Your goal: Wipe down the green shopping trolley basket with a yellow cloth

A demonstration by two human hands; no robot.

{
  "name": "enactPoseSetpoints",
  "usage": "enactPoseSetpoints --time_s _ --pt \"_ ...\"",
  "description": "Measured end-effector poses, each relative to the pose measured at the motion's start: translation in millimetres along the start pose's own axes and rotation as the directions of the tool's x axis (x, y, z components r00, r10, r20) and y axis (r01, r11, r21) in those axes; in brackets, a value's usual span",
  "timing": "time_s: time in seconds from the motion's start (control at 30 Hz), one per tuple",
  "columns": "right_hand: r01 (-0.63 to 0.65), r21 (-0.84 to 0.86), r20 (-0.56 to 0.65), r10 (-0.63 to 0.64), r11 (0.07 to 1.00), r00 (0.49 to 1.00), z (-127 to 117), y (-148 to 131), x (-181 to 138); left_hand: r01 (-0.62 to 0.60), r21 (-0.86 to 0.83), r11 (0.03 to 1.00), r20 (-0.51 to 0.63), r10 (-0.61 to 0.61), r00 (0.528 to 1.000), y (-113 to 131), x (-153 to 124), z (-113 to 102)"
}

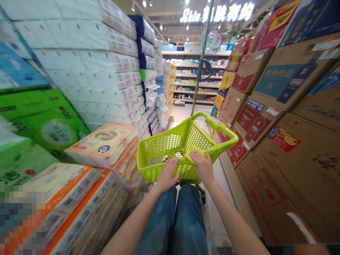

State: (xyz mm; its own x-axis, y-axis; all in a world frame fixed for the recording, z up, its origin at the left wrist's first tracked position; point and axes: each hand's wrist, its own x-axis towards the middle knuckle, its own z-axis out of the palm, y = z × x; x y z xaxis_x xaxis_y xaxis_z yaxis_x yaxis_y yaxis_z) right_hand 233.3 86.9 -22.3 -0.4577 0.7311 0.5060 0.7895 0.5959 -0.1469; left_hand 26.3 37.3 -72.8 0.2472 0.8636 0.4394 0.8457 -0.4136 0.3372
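Note:
A lime-green plastic shopping cart with perforated walls stands right in front of my knees, its handle to the right. My left hand grips the near rim, with the fingers laid over the edge and the thumb on the outer side. Under the fingers of my right hand is a yellow cloth, pressed against the near rim further right. Part of the cloth is hidden by that hand. The visible part of the basket's grid floor holds no goods.
Stacked tissue packs line the left side, close to the cart. Cardboard cartons form a wall on the right. A metal pole rises beyond the cart, and stocked shelves stand at the aisle's far end.

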Motion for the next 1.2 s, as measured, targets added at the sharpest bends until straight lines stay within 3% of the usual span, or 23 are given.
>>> enactPoseSetpoints --time_s 0.13,0.23,0.37,0.53,0.63,0.77,0.87,0.97,1.07,1.2 --pt "-0.124 -0.076 -0.107 0.116 0.989 0.987 -34.3 62.3 12.4 0.017 -0.017 1.0 0.012 -0.017 1.0 -0.1 4.6 0.7" --pt "-0.247 -0.141 -0.182 0.22 0.959 0.958 -39.8 75.8 17.4 0.018 -0.01 1.0 0.007 -0.018 1.0 0.1 5.0 2.8" --pt "-0.287 -0.165 -0.211 0.25 0.944 0.945 -13.8 34.2 10.9 -0.002 0.039 0.999 -0.003 0.002 1.0 0.2 1.2 3.0" --pt "-0.181 -0.096 -0.136 0.168 0.979 0.976 35.7 -42.3 -0.3 -0.018 0.113 0.993 0.019 0.016 1.0 -1.6 -3.2 2.4" --pt "-0.093 -0.068 -0.062 0.088 0.993 0.994 42.4 -55.0 -1.6 -0.018 0.138 0.99 0.021 0.016 1.0 -2.1 -3.9 3.6" --pt "-0.013 -0.107 0.003 0.014 0.994 1.0 9.5 -7.9 -0.5 -0.001 0.136 0.991 -0.001 0.001 1.0 -1.7 -3.2 4.1" --pt "-0.146 -0.197 -0.105 0.127 0.969 0.986 -26.3 44.8 2.8 -0.018 0.12 0.993 0.003 0.018 1.0 -2.2 -2.4 3.6" --pt "-0.311 -0.239 -0.219 0.261 0.92 0.94 -38.5 64.4 8.1 -0.024 0.115 0.993 0.001 0.024 1.0 -2.1 -2.1 4.0" --pt "-0.363 -0.225 -0.203 0.321 0.904 0.925 -15.5 32.1 11.0 -0.008 0.119 0.993 -0.015 0.01 1.0 -0.6 -2.3 5.5" --pt "-0.211 -0.108 -0.067 0.204 0.972 0.977 32.8 -41.9 8.1 -0.002 0.126 0.992 -0.004 0.002 1.0 -0.2 -3.2 8.0"
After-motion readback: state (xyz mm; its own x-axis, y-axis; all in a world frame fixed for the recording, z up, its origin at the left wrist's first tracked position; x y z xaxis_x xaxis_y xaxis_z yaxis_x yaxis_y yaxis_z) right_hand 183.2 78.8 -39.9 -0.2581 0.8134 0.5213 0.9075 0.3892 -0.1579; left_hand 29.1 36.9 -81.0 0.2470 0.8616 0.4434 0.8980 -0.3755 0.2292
